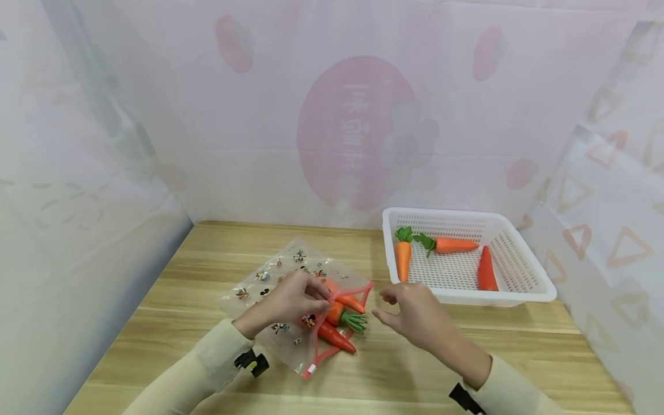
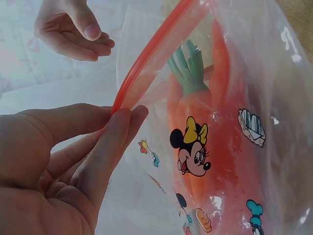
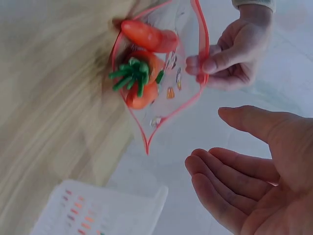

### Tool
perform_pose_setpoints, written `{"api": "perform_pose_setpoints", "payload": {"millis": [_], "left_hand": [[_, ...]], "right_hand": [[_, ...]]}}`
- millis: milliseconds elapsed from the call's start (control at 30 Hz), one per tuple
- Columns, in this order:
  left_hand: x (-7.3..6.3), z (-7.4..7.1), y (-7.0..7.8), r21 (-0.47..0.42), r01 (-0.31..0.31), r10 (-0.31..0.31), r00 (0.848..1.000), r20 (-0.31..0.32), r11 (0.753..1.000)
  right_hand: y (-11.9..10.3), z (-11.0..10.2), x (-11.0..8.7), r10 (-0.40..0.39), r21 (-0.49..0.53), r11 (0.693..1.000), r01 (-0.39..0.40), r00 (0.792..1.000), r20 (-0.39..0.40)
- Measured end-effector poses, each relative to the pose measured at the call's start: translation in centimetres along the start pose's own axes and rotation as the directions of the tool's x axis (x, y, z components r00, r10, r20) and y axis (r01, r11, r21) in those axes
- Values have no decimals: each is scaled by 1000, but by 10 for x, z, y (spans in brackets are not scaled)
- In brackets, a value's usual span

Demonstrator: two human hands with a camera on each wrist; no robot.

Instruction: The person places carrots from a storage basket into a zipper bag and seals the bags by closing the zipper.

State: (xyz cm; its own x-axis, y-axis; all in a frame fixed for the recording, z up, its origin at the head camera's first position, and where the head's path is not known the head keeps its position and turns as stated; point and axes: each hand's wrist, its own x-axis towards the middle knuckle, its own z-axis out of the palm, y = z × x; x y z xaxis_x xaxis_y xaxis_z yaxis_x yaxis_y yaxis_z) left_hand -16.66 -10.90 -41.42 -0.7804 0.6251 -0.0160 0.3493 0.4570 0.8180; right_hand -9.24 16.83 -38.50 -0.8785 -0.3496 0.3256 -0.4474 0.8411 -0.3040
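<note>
A clear zip bag (image 1: 282, 262) with cartoon prints and a red zip edge lies on the table, its mouth spread toward the right. My left hand (image 1: 298, 297) pinches the upper zip edge between thumb and fingers, lifting it. At the mouth show a carrot (image 1: 336, 312) with a green top, a red chili pepper (image 1: 337, 338) and another orange-red tapered piece (image 1: 350, 301). Just right of the mouth hovers my right hand (image 1: 417, 317), fingers loosely bent and nothing in them; the right wrist view shows its palm (image 3: 279, 196) bare.
A white perforated basket (image 1: 547, 294) stands at the back right. In it lie an upright-pointing carrot (image 1: 403, 262), a sideways carrot (image 1: 456, 245) and a red chili pepper (image 1: 486, 271). Printed cloth (image 1: 259, 173) hangs behind the wooden table (image 1: 176, 300) and along both sides.
</note>
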Motion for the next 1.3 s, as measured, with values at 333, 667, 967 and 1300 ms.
{"api": "perform_pose_setpoints", "payload": {"millis": [333, 667, 967, 1300], "left_hand": [[0, -1, -1, -25, -4, 4, 1000, 9, 1000], [1, -2, -2, -22, -3, 3, 1000, 1, 1000], [0, 0, -1, 2, 16, -16, 1000, -10, 1000], [0, 0, -1, -1, 9, -9, 1000, -9, 1000]], "right_hand": [[34, -32, -2, 29, -42, 999, -30, 999, -29], [72, -56, -10, 70, -77, 994, -73, 997, -46], [113, -75, -19, 117, -127, 985, -117, 993, -6], [160, -96, -19, 211, -129, 971, -201, 974, 76]]}}
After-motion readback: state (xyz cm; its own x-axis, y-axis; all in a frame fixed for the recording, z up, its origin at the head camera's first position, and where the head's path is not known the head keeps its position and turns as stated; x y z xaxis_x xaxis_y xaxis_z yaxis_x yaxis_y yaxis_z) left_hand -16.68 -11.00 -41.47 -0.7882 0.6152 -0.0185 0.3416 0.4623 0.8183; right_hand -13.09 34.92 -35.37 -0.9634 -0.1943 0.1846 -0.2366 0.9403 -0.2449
